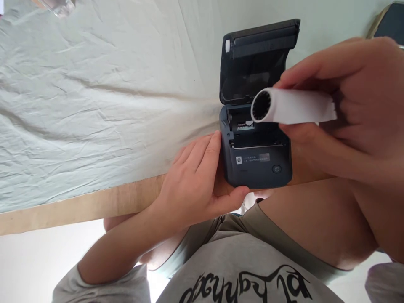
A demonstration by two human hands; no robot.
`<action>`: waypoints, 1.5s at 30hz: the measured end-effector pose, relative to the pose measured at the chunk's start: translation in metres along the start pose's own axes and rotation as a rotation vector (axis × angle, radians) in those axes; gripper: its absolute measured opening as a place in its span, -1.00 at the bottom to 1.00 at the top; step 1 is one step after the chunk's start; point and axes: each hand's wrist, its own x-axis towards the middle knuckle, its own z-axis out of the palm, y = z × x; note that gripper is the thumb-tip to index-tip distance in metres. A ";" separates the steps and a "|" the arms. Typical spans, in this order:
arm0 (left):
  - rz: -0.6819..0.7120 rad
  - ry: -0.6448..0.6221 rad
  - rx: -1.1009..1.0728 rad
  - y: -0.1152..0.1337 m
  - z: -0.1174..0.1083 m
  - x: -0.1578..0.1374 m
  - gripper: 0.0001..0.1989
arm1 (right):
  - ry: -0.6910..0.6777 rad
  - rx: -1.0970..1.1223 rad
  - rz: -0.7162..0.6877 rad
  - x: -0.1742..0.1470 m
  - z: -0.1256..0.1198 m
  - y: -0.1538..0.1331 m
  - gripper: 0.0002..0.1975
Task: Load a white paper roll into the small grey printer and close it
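A small dark label printer (259,168) sits at the table's edge with its lid (252,63) swung up and back. Its inner bay shows, though the paper roll covers part of it. My left hand (195,181) lies beside the printer with fingers stretched out. The fingertips touch its left side and the thumb reaches along its front edge. Between the thumb and fingers of my right hand (353,109) is a white paper roll (296,105), tilted above the open bay. The roll's dark hollow core faces left.
A pale, wrinkled cloth (110,105) covers the table, leaving a wooden edge strip (126,195) bare in front. A clear plastic item (61,6) lies at the upper left. A dark object with a tan side (389,23) is at the upper right.
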 end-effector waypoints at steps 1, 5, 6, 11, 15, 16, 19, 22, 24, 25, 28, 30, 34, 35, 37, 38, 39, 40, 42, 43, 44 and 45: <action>0.004 0.011 0.005 0.000 0.001 0.000 -0.19 | -0.003 0.008 -0.011 0.002 0.002 0.000 -0.65; 0.017 0.014 0.017 0.000 0.002 -0.001 -0.16 | 0.125 -0.041 -0.148 0.009 0.014 0.003 -0.86; 0.018 0.013 0.018 0.000 0.002 -0.001 -0.15 | 0.133 -0.068 -0.147 0.011 0.017 0.004 -0.87; 0.022 0.028 0.026 -0.001 0.001 -0.001 -0.12 | 0.161 -0.082 -0.113 0.012 0.021 0.001 -0.78; 0.023 0.025 0.020 0.000 0.001 -0.001 -0.09 | 0.101 -0.068 0.040 0.012 0.019 -0.003 -0.79; 0.020 0.023 0.021 0.000 0.001 -0.001 -0.09 | 0.084 -0.038 0.098 0.012 0.018 -0.004 -0.79; 0.018 0.019 0.028 0.000 0.001 -0.001 -0.10 | 0.054 0.064 0.190 0.013 0.018 -0.005 -0.75; 0.023 0.028 0.032 -0.001 0.003 -0.003 -0.12 | 0.060 0.047 0.140 0.012 0.016 -0.008 -0.78; 0.025 0.038 0.030 -0.001 0.005 -0.003 -0.13 | 0.081 -0.006 0.066 0.009 0.014 -0.011 -0.81; 0.028 0.045 0.026 -0.001 0.005 -0.004 -0.13 | 0.091 -0.026 0.023 0.008 0.012 -0.012 -0.82; 0.024 0.049 -0.006 -0.002 0.004 -0.003 -0.12 | 0.063 -0.003 -0.108 0.005 0.008 -0.011 -0.88; 0.039 0.033 -0.039 -0.003 0.001 -0.002 -0.17 | -0.007 0.041 -0.209 0.005 0.008 -0.006 -0.90; 0.121 0.021 -0.020 -0.004 -0.002 -0.001 -0.46 | -0.027 0.011 -0.355 0.008 0.012 0.004 -0.83; 0.124 0.013 -0.013 -0.004 -0.003 -0.001 -0.50 | -0.025 0.001 -0.366 0.009 0.012 0.006 -0.83; 0.114 -0.007 -0.014 -0.004 -0.002 -0.001 -0.52 | -0.064 0.028 -0.378 0.009 0.010 0.006 -0.86; 0.111 -0.011 -0.017 -0.004 -0.002 -0.002 -0.52 | -0.072 0.055 -0.367 0.008 0.009 0.005 -0.87; 0.109 -0.011 -0.018 -0.004 -0.002 -0.002 -0.52 | -0.058 0.072 -0.333 0.007 0.009 0.003 -0.86; 0.110 -0.013 -0.018 -0.004 -0.002 -0.002 -0.53 | -0.022 0.073 -0.278 0.006 0.008 0.001 -0.83; 0.121 -0.019 -0.018 -0.005 -0.002 -0.002 -0.57 | 0.114 0.032 -0.120 0.004 0.009 -0.003 -0.74; 0.129 -0.021 -0.020 -0.005 -0.002 -0.002 -0.59 | 0.186 0.010 -0.044 0.004 0.009 -0.003 -0.71; 0.137 -0.025 -0.021 -0.005 -0.002 -0.002 -0.62 | 0.236 0.003 0.015 0.005 0.010 -0.002 -0.70; 0.144 -0.028 -0.022 -0.005 -0.003 -0.003 -0.63 | 0.266 0.015 0.054 0.005 0.011 -0.001 -0.68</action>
